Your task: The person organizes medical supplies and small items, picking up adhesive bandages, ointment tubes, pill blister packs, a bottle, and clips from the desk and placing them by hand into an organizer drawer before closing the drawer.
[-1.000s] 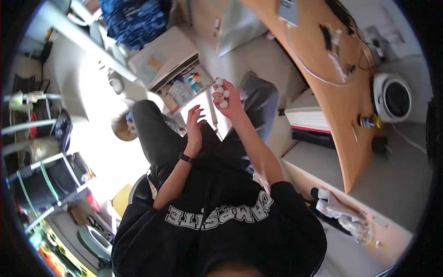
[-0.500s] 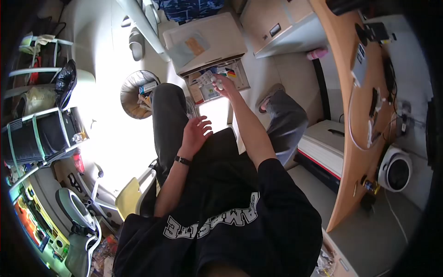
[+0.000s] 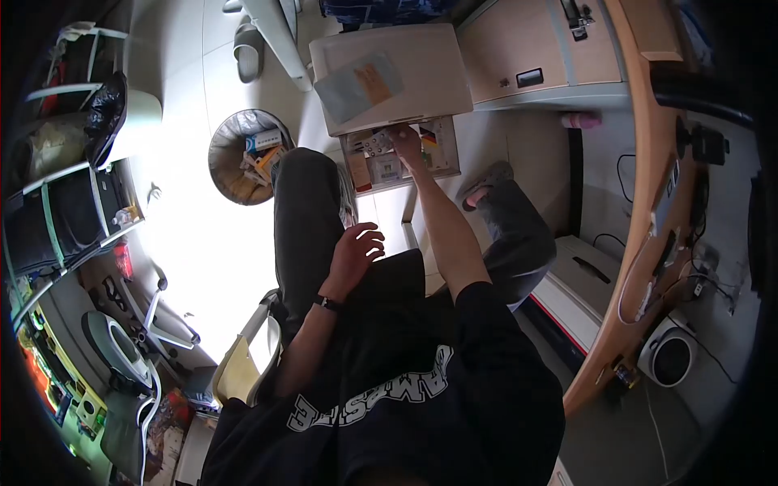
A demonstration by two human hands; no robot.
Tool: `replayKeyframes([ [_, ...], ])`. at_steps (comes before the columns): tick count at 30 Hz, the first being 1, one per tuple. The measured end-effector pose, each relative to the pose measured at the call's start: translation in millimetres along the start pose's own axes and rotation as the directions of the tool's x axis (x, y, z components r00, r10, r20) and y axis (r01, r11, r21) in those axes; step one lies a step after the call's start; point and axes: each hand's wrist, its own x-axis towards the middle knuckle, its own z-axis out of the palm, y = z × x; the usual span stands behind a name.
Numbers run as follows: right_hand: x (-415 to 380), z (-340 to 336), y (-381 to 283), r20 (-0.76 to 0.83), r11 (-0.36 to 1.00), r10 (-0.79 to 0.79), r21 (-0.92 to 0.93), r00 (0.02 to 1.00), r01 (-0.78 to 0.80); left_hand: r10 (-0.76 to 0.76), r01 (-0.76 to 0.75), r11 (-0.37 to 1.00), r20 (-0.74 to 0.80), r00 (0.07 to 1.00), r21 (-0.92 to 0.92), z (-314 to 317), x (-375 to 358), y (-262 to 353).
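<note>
My right hand (image 3: pixel 408 146) reaches into an open drawer (image 3: pixel 450 172) of a small cabinet. Its fingers are closed on a blister pack (image 3: pixel 377 145) with round bumps, at the drawer's back left part. Several small flat items lie in the drawer around it, among them a pale card-like packet (image 3: pixel 387 168) nearer to me. My left hand (image 3: pixel 355 255) hangs over my lap with its fingers apart and slightly bent, holding nothing. The fingertips of my right hand are partly hidden.
On the cabinet top (image 3: pixel 438 65) lies a grey-blue pouch (image 3: pixel 356 85). A lined waste bin (image 3: pixel 223 174) with boxes in it stands on the left. A wooden desk (image 3: pixel 620 308) runs along the right. A slipper (image 3: pixel 249 53) lies behind the bin.
My right hand has moved with the blister pack lower and deeper into the drawer, toward its back. My left hand stays over my lap. The view has shifted a little.
</note>
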Motion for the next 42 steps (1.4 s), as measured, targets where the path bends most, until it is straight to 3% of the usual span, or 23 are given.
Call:
replayKeyframes([
  [3, -8, -12, -29, 0.073, 0.838, -0.408, -0.366, 0.910, 0.405, 0.003, -0.003, 1.000, -0.004, 1.000, 0.014, 0, 0, 1],
  [6, -12, -18, -42, 0.187, 0.764, -0.495, -0.371, 0.849, 0.527, 0.001, -0.001, 1.000, 0.000, 1.000, 0.001, 1, 1, 0],
  [9, -17, -26, -45, 0.290, 0.783, -0.398, -0.388, 0.871, 0.487, -0.001, 0.002, 1.000, -0.007, 1.000, 0.009, 2, 1, 0],
  [12, -18, -29, -33, 0.315, 0.536, -0.502, -0.618, 0.806, 0.575, 0.020, -0.019, 0.998, -0.019, 1.000, 0.066, 1, 1, -3],
  [15, -37, -36, -67, 0.438, 0.425, -0.290, -0.738, 0.851, 0.525, 0.015, -0.013, 0.997, -0.027, 1.000, 0.078, 1, 1, -2],
  [18, -49, -37, -64, 0.323, 0.335, -0.446, -0.804, 0.835, 0.491, 0.027, -0.030, 0.996, 0.041, 0.999, 0.087, -7, 2, -4],
  [21, -74, -54, -88, 0.211, 0.529, -0.363, -0.755, 0.908, 0.387, 0.020, -0.022, 0.997, 0.021, 1.000, 0.071, -8, 5, -5],
  [25, -131, -100, -114, -0.024, 0.790, -0.367, -0.536, 0.930, 0.298, -0.018, 0.018, 1.000, 0.015, 1.000, 0.006, -9, 10, -4],
  [27, -174, -126, -148, -0.160, 0.901, -0.285, -0.381, 0.945, 0.207, 0.012, -0.014, 0.996, 0.013, 1.000, 0.090, 1, 16, -7],
  [29, -220, -140, -222, -0.201, 0.988, 0.102, -0.094, 0.974, -0.123, 0.032, -0.046, 0.989, 0.102, 0.994, 0.141, 19, 17, -21],
  [31, -263, -136, -250, -0.262, 0.996, 0.065, -0.035, 0.963, -0.077, -0.109, 0.092, 0.991, 0.196, 0.975, 0.093, 42, 24, -39],
  [33, -291, -129, -243, -0.151, 0.905, -0.362, -0.293, 0.920, 0.308, -0.060, -0.015, 0.981, 0.376, 0.925, 0.192, 53, 34, -70],
  [34, -296, -127, -246, -0.126, 0.853, -0.478, -0.301, 0.869, 0.426, -0.213, 0.124, 0.969, 0.475, 0.854, 0.211, 78, 28, -77],
  [35, -300, -131, -249, -0.096, 0.788, -0.582, -0.310, 0.808, 0.531, -0.251, 0.232, 0.966, 0.609, 0.753, 0.111, 96, 21, -82],
  [37, -313, -156, -242, -0.197, 0.795, -0.466, -0.521, 0.862, 0.311, -0.295, 0.264, 0.956, 0.400, 0.868, 0.130, 121, 2, -80],
  [39, -308, -177, -220, -0.338, 0.733, -0.360, -0.679, 0.870, 0.039, -0.309, 0.251, 0.949, 0.421, 0.853, 0.189, 155, -29, -67],
  [40, -306, -185, -206, -0.469, 0.954, -0.188, -0.295, 0.863, 0.048, -0.246, 0.123, 0.953, 0.473, 0.846, 0.276, 173, -45, -68],
  [41, -304, -193, -192, -0.510, 0.986, 0.007, 0.148, 0.860, 0.080, -0.148, -0.096, 0.900, 0.505, 0.851, 0.425, 182, -49, -75],
  [42, -301, -198, -172, -0.535, 0.936, 0.001, 0.298, 0.845, 0.187, -0.056, -0.309, 0.783, 0.556, 0.829, 0.539, 189, -52, -81],
])
